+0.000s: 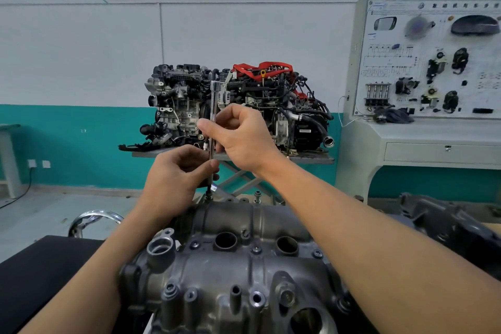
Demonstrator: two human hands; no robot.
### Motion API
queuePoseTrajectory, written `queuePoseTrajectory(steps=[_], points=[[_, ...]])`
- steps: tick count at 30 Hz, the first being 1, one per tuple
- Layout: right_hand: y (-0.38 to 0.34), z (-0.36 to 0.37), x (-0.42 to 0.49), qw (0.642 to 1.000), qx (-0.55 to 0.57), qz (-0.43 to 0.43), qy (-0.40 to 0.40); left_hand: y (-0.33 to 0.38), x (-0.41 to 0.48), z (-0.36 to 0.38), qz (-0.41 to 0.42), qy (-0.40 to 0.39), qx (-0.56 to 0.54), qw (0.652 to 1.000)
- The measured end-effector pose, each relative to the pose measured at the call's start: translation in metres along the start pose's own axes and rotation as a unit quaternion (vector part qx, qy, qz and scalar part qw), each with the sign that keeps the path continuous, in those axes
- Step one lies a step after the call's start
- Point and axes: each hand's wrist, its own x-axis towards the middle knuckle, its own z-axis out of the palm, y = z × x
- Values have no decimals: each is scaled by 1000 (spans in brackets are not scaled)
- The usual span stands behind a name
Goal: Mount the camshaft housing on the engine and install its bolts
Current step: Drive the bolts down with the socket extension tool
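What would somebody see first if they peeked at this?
Probably the two hands in the middle: the right hand and left hand both hold a long shiny tool standing upright on the far edge of the grey camshaft housing that fills the bottom. Behind them, two engines sit on a table, one with bright red parts.

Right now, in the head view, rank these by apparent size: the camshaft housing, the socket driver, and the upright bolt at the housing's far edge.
1. camshaft housing, largest, though nearness to the camera inflates it.
2. socket driver, long but thin.
3. upright bolt, smallest.
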Motion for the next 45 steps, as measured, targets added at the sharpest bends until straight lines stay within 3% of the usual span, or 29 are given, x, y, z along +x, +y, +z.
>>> queuePoseTrajectory(steps=[5,9,14,23,30,35,41,45], points=[[-5,-3,0,996,58,25,-61,-2,0,-1,-4,-35,4,999],[-1,-2,0,998,45,0,-50,0,1,0,-10,-50,3,999],[1,0,1,1000,30,-4,-5,3,0,2,-4,10,16,1000],[-4,-3,1,994,77,30,-66,-1,1,2,-7,-25,12,1000],[0,0,3,998,63,6,-14,1,1,3,-7,-59,15,998],[2,2,3,999,34,-9,11,-3,2,2,4,-12,-7,1000],[-6,1,0,992,106,15,-67,-6,1,-1,12,-30,-1,999],[-3,1,2,995,71,-7,-63,-3,1,-1,-3,-37,1,999]])
